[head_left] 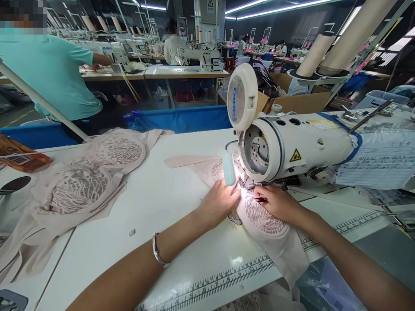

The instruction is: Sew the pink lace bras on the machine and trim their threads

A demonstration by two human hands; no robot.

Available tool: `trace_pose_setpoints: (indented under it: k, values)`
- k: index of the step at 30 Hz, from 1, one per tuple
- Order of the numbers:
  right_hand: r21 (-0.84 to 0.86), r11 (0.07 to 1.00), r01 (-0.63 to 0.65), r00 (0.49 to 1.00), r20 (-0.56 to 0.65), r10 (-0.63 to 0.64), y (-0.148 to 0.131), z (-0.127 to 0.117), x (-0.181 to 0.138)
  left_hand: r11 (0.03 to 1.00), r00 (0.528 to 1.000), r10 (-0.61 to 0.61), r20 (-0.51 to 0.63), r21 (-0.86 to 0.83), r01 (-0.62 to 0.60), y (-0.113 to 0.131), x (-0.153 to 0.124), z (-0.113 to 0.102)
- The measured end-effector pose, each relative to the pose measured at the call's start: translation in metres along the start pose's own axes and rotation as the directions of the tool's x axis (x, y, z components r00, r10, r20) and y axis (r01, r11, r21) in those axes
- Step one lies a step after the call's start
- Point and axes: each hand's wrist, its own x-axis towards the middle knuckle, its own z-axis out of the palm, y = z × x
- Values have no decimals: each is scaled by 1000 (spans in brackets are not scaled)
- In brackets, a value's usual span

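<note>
A pale pink lace bra (264, 218) lies under the lit needle area of a white sewing machine (304, 142), one cup towards me and the rest behind. My left hand (220, 201), with a bracelet on the wrist, has its fingers closed on the bra's middle, just left of the needle. On the other side, my right hand (275, 203) is curled over the near cup's upper edge. A small dark tool with a red part (261, 198) juts from its fingers; its kind is unclear. The needle itself is lost in glare and behind the fingers.
More lace bras (81, 185) are piled on the left of the white table (155, 207). A ruler strip (214, 287) runs along the front edge. Thread cones (316, 54) stand at the upper right, near a cardboard box (301, 101). A co-worker in a teal shirt (48, 73) sits ahead left.
</note>
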Motion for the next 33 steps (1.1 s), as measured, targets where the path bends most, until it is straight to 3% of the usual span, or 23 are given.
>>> trace_pose_setpoints:
  k: [5, 10, 16, 21, 25, 31, 33]
  values:
    - [-37, 995, -94, 993, -79, 91, 6, 9, 8, 997, 989, -76, 130, 23, 74, 41, 4, -8]
    - [-78, 993, -89, 988, -134, 78, 10, 14, 8, 983, 985, -136, 107, 139, 121, 65, 1, -3]
    - [-68, 994, -83, 982, -175, 70, 11, 21, 8, 983, 980, -91, 175, 171, 61, 60, -1, -1]
    - [-97, 995, -36, 948, -319, 3, 20, 33, 9, 981, 964, -75, 254, 191, 26, 58, 0, -1]
    - [-100, 995, 13, 940, -337, -46, 24, 36, 7, 977, 961, -62, 270, 211, 3, 57, 0, 2]
    - [-130, 946, 297, 903, -286, -322, 19, 22, -4, 976, 976, -80, 204, 215, 35, 55, -4, 5]
    - [-132, 936, 325, 894, -280, -350, 16, 18, -5, 977, 978, -77, 194, 213, 34, 53, -4, 6]
